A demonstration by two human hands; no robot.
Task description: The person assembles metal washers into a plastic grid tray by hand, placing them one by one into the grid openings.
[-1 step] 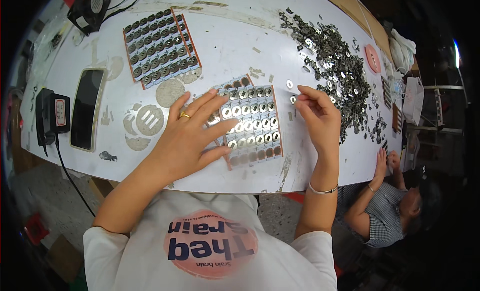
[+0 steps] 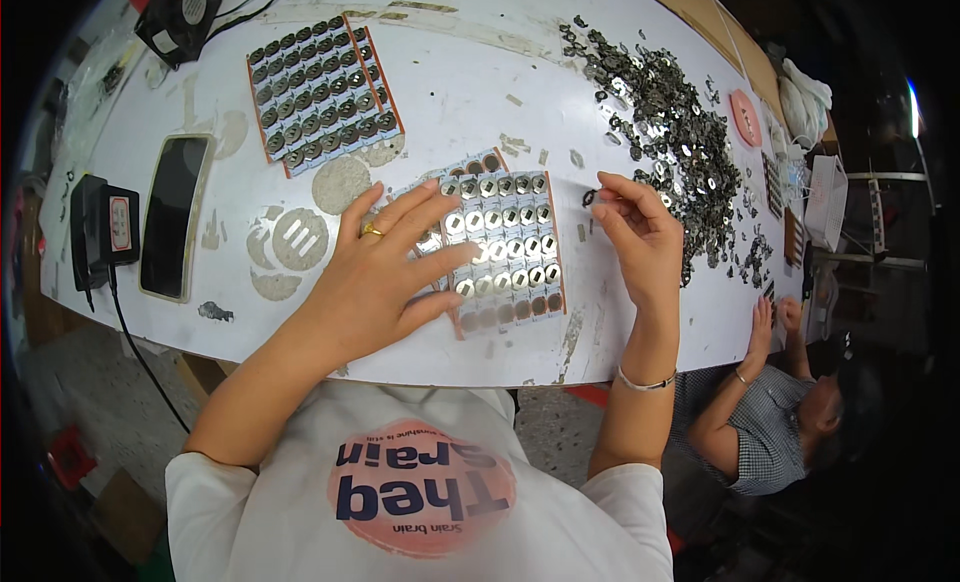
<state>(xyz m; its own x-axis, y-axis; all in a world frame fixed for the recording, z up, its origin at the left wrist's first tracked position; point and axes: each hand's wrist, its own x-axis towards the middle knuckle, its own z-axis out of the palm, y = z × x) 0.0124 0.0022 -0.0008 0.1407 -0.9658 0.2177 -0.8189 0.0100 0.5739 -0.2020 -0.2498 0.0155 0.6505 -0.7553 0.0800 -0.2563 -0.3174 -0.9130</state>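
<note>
A pale blue panel with orange edges (image 2: 553, 244) lies near the middle of the table. Most of its rows hold shiny slotted metal discs; the row nearest me shows plain round spots. A second such panel (image 2: 482, 164) peeks out from beneath it, mostly covered. My left hand (image 2: 395, 254) rests flat on the panels' left side, fingers spread. To the right of the panel, my right hand (image 2: 640, 222) is closed, pinching a small dark slotted metal disc (image 2: 588, 198) at thumb and fingertips.
A pile of loose metal discs (image 2: 680, 132) spreads at the far right. More filled panels (image 2: 325, 97) lie at the far left, near a phone (image 2: 177, 217), a black power adapter (image 2: 105, 232) and a small fan (image 2: 180, 20). Another person (image 2: 765, 412) works at the right edge.
A loose silver disc lying just beyond my right fingertips is gone from that spot. The disc at my right fingertips now looks darker. My left hand has hardly moved.
</note>
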